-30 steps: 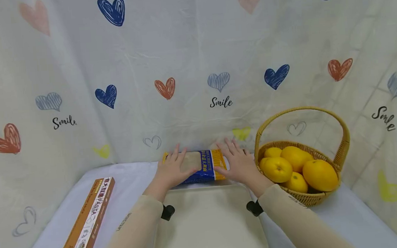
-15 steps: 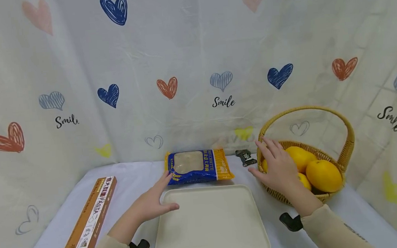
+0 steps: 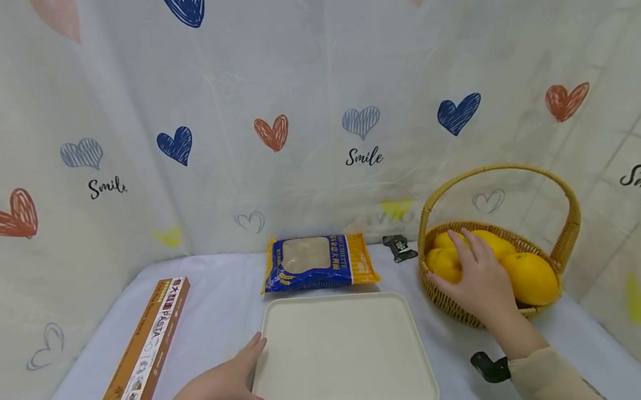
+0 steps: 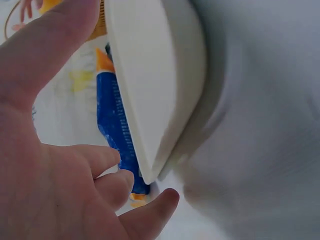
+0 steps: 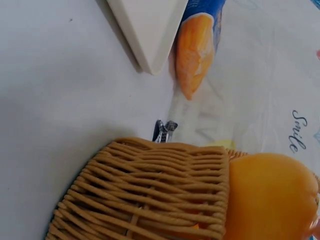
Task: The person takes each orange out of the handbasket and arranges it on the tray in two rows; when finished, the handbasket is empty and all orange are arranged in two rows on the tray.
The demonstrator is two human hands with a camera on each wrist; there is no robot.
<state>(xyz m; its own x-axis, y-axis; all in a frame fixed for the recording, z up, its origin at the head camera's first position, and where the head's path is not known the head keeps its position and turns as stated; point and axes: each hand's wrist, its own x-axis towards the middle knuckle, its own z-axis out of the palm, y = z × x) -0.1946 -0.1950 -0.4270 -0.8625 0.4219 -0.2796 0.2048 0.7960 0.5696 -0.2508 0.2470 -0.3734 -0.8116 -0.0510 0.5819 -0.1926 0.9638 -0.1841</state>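
Observation:
In the head view my left hand [image 3: 222, 383] is at the left edge of a cream rectangular tray [image 3: 344, 355], fingers extended, thumb at the rim near the front left corner. The left wrist view shows the thumb [image 4: 55, 45] overlapping the tray [image 4: 145, 75] and the other fingers beside its corner. Over a wicker basket [image 3: 447, 306] of oranges, my right hand [image 3: 482, 284] reaches in with spread fingers among the fruit. Its fingertips overlap the oranges [image 3: 444, 264] at the left. In the right wrist view one orange [image 5: 272, 195] bulges above the basket's woven side [image 5: 150, 190].
Behind the tray lies a blue and yellow pasta bag [image 3: 317, 263]. A small black wrapped packet [image 3: 399, 248] is between it and the basket. A long brown pasta box [image 3: 142, 349] lies at the left. The basket's tall handle [image 3: 499, 168] arches over the fruit.
Both hands have left the pasta bag. The left came back toward me to the tray's left edge; the right moved right to the basket and then lower over the oranges.

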